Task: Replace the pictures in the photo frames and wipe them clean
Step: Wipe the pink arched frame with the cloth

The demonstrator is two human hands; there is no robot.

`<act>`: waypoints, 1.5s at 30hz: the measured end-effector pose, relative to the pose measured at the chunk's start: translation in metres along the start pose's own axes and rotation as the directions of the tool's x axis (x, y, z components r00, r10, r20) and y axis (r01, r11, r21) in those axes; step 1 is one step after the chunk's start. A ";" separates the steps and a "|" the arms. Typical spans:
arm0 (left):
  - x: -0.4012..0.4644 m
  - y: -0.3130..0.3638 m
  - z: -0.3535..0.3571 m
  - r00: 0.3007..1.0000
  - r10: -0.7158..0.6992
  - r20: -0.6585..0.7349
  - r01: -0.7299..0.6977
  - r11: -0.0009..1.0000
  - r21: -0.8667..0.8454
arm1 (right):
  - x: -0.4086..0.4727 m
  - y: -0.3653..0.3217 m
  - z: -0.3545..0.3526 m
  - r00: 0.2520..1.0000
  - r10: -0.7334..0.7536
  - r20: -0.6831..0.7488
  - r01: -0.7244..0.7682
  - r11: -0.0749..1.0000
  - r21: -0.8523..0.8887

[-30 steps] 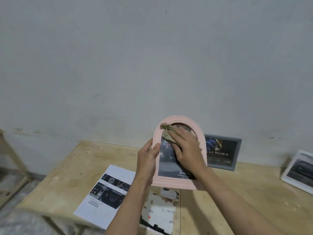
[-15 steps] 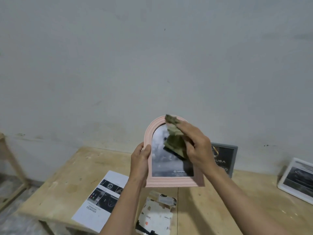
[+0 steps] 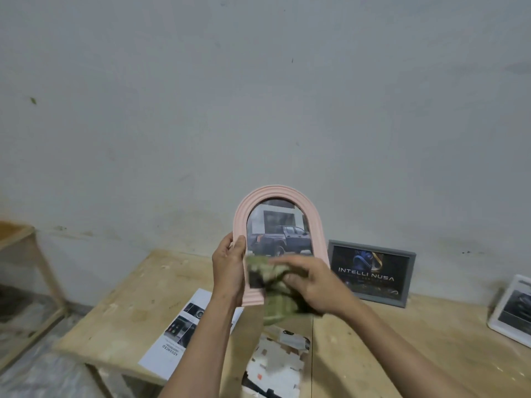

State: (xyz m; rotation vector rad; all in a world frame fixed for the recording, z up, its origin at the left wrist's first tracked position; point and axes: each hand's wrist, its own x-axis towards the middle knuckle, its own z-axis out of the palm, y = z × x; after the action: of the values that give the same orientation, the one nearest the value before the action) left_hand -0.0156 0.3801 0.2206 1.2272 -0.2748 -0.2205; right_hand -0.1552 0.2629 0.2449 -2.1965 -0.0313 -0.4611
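Two hands are busy with one frame. My left hand (image 3: 230, 268) holds the pink arched frame (image 3: 280, 193) up in the air, above the table (image 3: 120, 320). My fingers and thumb curl round its left edge, low down. The frame stands upright, with its round top up and its flat bottom down. So its long way runs up and down. The front faces me, and I can see a picture of a dark truck (image 3: 277, 239) inside it.

My right hand (image 3: 311, 282) grips a green cloth (image 3: 275, 297). My fingers are bent round the cloth, bunching it up. The cloth is at the bottom part of the frame, right in front of it. It looks blurry, so I cannot tell if it is pressing on the front just now.

Here is what matters for my next move. The part I have not covered with the cloth lies up from my right hand, toward the round top. I think the picture is already in, and I am doing the wiping step. My right hand is the one to wipe, because my left hand is busy holding. I must keep a firm hold with my left hand, or the frame could tip when I push on it.

Behind the pink frame, a grey frame (image 3: 411, 280) leans on the wall (image 3: 258, 96). A white frame (image 3: 500, 311) sits far to the right. Some printed paper (image 3: 172, 340) lies on the table below my arms.
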 end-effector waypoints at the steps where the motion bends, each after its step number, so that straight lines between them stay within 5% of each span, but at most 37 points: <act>1: 0.000 0.000 -0.001 1.000 0.007 0.000 -0.007 1.000 0.012 | 0.005 -0.008 -0.009 0.996 0.012 -0.085 -0.008 0.998 0.055; 3: 0.000 0.003 0.000 0.999 0.009 0.034 -0.010 1.000 0.022 | 0.021 -0.018 -0.023 0.957 0.000 -0.292 0.016 0.998 0.054; 5: -0.006 0.008 0.010 0.994 -0.005 0.113 0.006 1.000 -0.003 | 0.042 -0.020 -0.028 0.922 -0.099 -0.375 0.037 0.985 -0.169; 8: -0.009 0.014 0.021 0.990 -0.013 0.141 0.024 0.997 -0.077 | 0.051 -0.017 -0.007 0.975 -0.150 -0.161 0.053 0.872 -0.486; 14: 0.002 0.008 0.004 0.997 -0.062 0.051 0.060 0.998 0.035 | 0.010 -0.011 0.030 0.980 -0.118 0.163 0.181 0.866 -0.467; 20: -0.002 0.000 -0.006 0.996 -0.086 0.008 0.084 0.989 0.123 | -0.007 -0.010 -0.015 0.923 0.215 0.318 0.060 0.739 -0.671; 22: 0.001 0.006 -0.009 0.999 -0.054 -0.002 0.053 0.986 0.155 | -0.014 -0.008 -0.038 0.919 0.296 0.259 -0.084 0.791 -0.606; 24: 0.000 0.008 -0.005 1.000 -0.019 -0.005 0.019 0.987 0.161 | -0.007 -0.014 -0.051 0.959 0.277 0.055 -0.236 0.894 -0.381; 27: -0.009 0.006 0.015 0.993 -0.054 0.109 0.040 0.990 0.133 | 0.016 -0.032 -0.037 0.988 0.070 -0.139 -0.108 0.952 -0.286; 30: -0.012 0.007 0.027 0.990 -0.114 0.083 0.114 0.993 0.010 | 0.012 -0.030 0.005 0.989 0.111 0.097 -0.076 0.948 -0.309; 33: -0.006 0.002 0.019 0.996 -0.091 0.025 0.086 0.985 0.152 | -0.002 -0.016 0.020 0.969 0.114 0.220 -0.010 0.905 -0.426; 36: -0.018 -0.005 0.013 0.991 -0.136 0.004 0.135 0.983 0.128 | 0.002 -0.014 -0.011 0.898 0.316 0.305 -0.117 0.841 -0.528; 38: -0.020 -0.003 0.009 0.993 -0.114 -0.007 0.114 0.987 0.115 | 0.007 -0.011 -0.037 0.915 0.360 0.180 -0.213 0.812 -0.543; 40: -0.018 0.003 0.006 0.995 -0.096 0.000 0.095 0.989 0.109 | 0.017 -0.009 -0.059 0.960 0.209 -0.186 -0.260 0.912 -0.317; 42: -0.019 0.007 0.010 0.994 -0.096 0.047 0.091 0.991 0.094 | 0.035 -0.010 -0.071 0.850 0.012 -0.527 -0.123 0.977 -0.176; 43: -0.021 0.008 0.015 0.991 -0.102 0.083 0.095 0.991 0.091 | 0.043 -0.010 -0.070 0.822 -0.089 -0.562 -0.063 0.967 -0.246; 45: -0.026 0.008 0.025 0.987 -0.090 0.132 0.085 0.995 0.044 | 0.052 -0.007 -0.050 0.869 -0.297 -0.396 0.019 0.820 -0.572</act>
State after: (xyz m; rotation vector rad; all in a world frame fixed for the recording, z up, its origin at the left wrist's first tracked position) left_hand -0.0483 0.3681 0.2335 1.2662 -0.3428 -0.3758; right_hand -0.1238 0.2215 0.2954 -2.5887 0.2055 -1.2301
